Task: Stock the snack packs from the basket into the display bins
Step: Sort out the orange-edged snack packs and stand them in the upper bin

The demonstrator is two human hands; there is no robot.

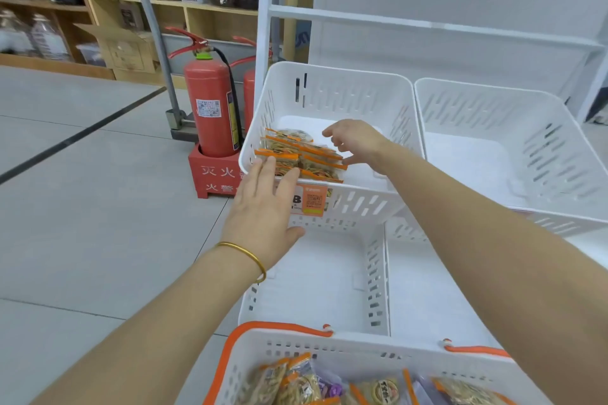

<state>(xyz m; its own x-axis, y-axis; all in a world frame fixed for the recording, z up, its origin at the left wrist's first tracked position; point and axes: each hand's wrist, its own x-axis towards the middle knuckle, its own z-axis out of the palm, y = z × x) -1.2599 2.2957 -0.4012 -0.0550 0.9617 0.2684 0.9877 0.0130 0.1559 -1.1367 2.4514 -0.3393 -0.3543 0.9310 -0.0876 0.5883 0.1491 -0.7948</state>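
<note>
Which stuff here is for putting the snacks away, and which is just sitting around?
For the job: snack packs, display bin, basket, left hand, right hand.
Just there: fire extinguisher, cardboard box.

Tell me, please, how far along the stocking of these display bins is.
Done: a small stack of snack packs lies in the front left corner of the upper left bin. In hand: the left hand touches the stack with straight fingers, and the right hand is over it, probably tidying. Left: the basket holds many more packs; the upper right bin, lower left bin and lower right bin show none.
</note>
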